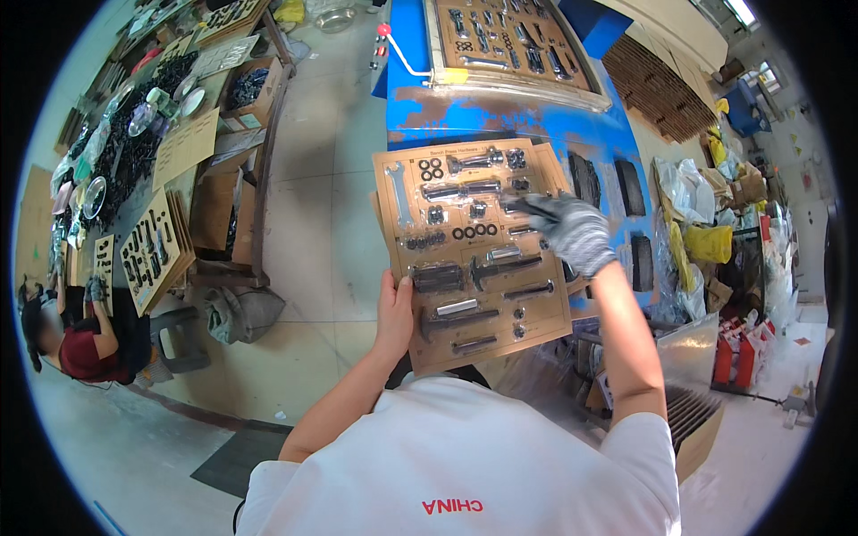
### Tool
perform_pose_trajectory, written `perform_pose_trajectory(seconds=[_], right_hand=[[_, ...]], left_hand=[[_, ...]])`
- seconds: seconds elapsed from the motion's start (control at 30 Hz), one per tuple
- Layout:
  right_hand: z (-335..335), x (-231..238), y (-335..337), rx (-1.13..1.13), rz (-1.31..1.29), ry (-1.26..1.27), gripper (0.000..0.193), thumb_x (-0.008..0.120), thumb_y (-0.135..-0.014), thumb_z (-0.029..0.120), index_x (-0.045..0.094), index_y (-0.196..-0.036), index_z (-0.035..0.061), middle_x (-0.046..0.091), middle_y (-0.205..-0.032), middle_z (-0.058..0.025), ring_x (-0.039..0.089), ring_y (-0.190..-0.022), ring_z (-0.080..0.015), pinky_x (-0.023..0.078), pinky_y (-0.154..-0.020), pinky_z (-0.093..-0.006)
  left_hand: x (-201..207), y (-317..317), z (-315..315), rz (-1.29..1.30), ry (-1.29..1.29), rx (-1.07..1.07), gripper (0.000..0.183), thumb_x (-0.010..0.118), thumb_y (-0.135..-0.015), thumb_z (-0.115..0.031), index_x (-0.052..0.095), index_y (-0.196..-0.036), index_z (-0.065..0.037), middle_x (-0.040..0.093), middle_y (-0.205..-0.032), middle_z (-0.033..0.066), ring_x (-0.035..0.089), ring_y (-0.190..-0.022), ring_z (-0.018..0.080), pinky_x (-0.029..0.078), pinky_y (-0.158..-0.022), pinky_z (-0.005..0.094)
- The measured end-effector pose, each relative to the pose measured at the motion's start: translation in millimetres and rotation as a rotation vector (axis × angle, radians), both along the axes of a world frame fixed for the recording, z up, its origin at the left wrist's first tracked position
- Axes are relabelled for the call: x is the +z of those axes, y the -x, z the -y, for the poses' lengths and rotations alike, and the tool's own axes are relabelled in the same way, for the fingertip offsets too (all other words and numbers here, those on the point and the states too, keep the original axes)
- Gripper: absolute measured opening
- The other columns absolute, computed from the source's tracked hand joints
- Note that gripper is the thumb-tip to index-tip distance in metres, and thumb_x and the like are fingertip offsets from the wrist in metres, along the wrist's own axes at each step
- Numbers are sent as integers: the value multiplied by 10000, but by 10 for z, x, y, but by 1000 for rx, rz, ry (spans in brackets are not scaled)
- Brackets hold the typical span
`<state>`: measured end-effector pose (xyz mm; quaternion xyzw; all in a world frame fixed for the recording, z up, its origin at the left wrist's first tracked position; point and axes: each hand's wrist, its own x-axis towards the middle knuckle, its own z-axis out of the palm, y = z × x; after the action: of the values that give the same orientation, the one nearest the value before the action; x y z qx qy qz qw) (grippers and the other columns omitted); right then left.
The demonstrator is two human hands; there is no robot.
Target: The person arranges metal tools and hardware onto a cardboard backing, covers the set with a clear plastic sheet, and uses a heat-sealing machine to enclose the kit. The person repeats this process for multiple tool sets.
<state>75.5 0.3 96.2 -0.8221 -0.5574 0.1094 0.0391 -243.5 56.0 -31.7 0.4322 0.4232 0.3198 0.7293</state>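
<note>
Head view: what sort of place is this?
Probably a hardware-packing workshop: the brown card bearing tool-shaped parts, the blue worktable with more carded parts, and the heaped black pieces at far left suggest it.

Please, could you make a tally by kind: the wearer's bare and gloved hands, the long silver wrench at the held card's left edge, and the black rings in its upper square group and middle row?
Bare hands (left hand): 1
Gloved hands (right hand): 1
Silver wrench on the brown card: 1
Upper black rings: 4
Middle-row rings: 4
Total: 11
</note>
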Motion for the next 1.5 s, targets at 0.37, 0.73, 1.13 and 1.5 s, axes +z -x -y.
perform_pose_trajectory(seconds=[0.37, 0.73, 1.13, 1.5], right_hand=[[832, -1151, -324, -479, -677, -517, 175, 723, -989, 156, 671, -1091, 25, 702, -949, -44, 587, -868, -129, 502, -801, -302], [945, -1388, -332, -623, -872, -608, 311, 732, -979, 178, 701, -1214, -24, 702, -988, -30, 589, -866, -137, 505, -793, -319], [-2077, -859, 1912, -420, -1024, -728, 194, 740, -935, 130, 727, -1097, 25, 710, -939, -26, 643, -852, -130, 515, -789, -275], [-6170, -1607, 3330, 9, -905, -288, 296, 723, -929, 124, 698, -1195, -6, 720, -987, -25, 616, -825, -116, 523, -755, -286]], left_hand=[[16, -16, 5, -275, -106, -19, 517, 460, -1090, -197, 342, -1538, 30, 550, -1423, 178, 492, -1316, 240, 367, -1150, 364], [72, 279, -484, -36, -117, -117, 582, 415, -1096, -100, 223, -1642, -38, 428, -1581, 127, 401, -1444, 220, 301, -1206, 342], [233, 2375, -2519, -61, -235, 147, 585, 418, -1098, -120, 224, -1648, -78, 465, -1562, 153, 443, -1435, 239, 330, -1189, 356], [156, 4027, -4445, -362, -237, 554, 639, 484, -1057, -157, 212, -1624, -44, 548, -1441, 307, 546, -1328, 453, 406, -1119, 463]])
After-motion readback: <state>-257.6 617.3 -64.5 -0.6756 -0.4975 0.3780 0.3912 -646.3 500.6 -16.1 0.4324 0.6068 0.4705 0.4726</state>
